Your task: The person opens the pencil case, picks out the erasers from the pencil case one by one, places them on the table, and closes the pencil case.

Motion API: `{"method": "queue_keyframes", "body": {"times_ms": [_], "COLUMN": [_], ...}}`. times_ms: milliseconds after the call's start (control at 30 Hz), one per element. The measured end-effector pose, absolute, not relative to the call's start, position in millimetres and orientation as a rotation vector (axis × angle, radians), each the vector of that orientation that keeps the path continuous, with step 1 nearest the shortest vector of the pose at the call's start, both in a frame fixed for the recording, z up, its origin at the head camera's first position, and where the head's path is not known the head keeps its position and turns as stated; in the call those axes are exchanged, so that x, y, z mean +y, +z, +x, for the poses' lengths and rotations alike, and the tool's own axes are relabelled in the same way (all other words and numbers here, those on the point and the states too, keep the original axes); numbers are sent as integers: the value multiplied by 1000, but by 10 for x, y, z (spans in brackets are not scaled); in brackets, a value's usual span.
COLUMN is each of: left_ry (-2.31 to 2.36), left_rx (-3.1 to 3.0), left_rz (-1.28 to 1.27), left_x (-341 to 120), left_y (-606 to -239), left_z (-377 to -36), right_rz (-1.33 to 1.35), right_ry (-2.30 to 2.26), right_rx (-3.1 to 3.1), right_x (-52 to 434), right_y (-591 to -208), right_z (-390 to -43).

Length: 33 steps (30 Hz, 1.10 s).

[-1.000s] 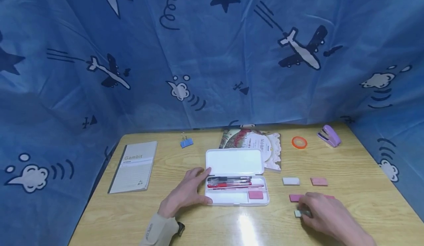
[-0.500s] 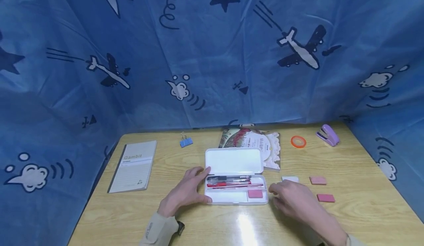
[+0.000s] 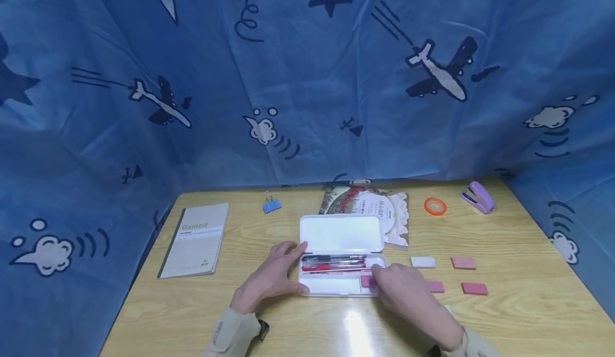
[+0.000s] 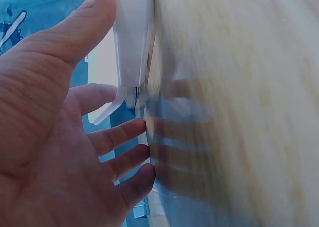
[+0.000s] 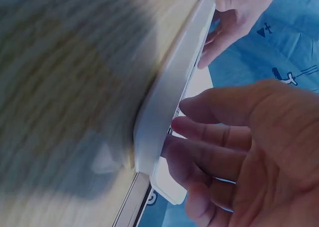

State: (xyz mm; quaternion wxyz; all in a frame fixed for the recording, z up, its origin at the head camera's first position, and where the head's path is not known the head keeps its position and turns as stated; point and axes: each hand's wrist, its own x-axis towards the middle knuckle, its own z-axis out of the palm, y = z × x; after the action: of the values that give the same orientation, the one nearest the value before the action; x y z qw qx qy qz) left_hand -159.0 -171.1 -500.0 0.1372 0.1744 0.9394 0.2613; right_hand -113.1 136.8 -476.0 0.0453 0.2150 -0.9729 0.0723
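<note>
Hands of the person are both at the white pencil case (image 3: 340,250), which lies open in the middle of the wooden table (image 3: 519,303), its lid flat behind the tray. We see the left hand (image 3: 271,279) resting against the left end of the case; in the left wrist view its thumb presses on the case wall and the fingers (image 4: 124,137) are straight and spread, so this hand grips nothing. The right hand (image 3: 403,293) reaches into the right front part of the tray, over a pink eraser (image 3: 367,280) that lies there. In the right wrist view its fingers (image 5: 209,132) are loosely bent beside the case edge; we cannot tell if they pinch something.

Inside the tray, black and red pens (image 3: 333,263) lie along the back part. On the table to the right of the case are a white eraser (image 3: 423,262) and three more pink erasers (image 3: 474,288), well apart from each other. Further back are an orange tape ring (image 3: 434,206), a purple stapler (image 3: 478,197), a printed booklet (image 3: 384,207) partly under the lid, a blue binder clip (image 3: 271,205) and a grey notebook (image 3: 196,239) at the left
</note>
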Motion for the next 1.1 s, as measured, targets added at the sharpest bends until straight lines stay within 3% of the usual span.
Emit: {"method": "queue_keyframes", "body": {"times_ms": [1100], "left_ry": [767], "left_rx": [2703], "left_rz": [506], "left_x": [-1707], "left_y": [-5020], "left_z": [-1595], "right_rz": [557], "right_ry": [335], "right_rx": [-2864], "right_x": [1473], "right_y": [-4755], "right_z": [-1159]}}
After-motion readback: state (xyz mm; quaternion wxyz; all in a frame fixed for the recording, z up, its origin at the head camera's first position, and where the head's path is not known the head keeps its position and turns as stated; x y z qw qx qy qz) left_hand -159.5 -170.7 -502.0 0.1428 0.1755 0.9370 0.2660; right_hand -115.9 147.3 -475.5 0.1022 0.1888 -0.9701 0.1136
